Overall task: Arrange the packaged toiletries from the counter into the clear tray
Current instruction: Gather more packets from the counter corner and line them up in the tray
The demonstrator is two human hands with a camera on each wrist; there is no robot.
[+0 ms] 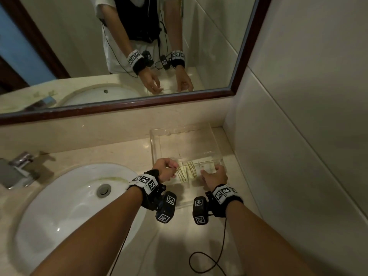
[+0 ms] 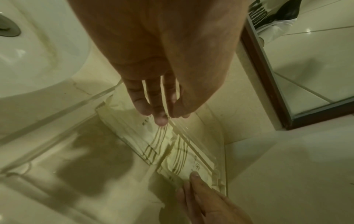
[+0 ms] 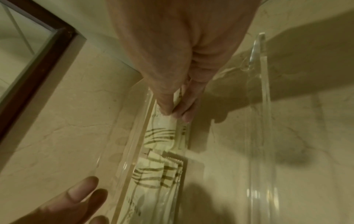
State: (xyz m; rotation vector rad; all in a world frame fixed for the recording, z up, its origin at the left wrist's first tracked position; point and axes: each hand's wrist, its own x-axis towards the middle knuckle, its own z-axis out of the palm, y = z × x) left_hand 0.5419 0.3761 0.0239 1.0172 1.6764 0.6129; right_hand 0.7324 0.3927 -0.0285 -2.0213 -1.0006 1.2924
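Two long white packets with dark stripes stand on edge, end to end, against a clear wall (image 1: 199,161) of the clear tray (image 1: 153,144). My right hand (image 1: 205,172) pinches the right packet (image 1: 207,167) by its end; the right wrist view shows the thumb and a finger (image 3: 186,112) closed on that packet (image 3: 162,133). My left hand (image 1: 174,166) hovers over the left packet (image 1: 184,172) with its fingers (image 2: 161,119) straight and at or just above its top edge (image 2: 134,128). I cannot tell if they touch. It holds nothing.
A white sink (image 1: 69,200) with a chrome faucet (image 1: 18,168) lies to the left. A framed mirror (image 1: 139,108) runs along the back and a tiled wall (image 1: 298,136) stands close on the right. A black cable (image 1: 209,261) loops on the counter near me.
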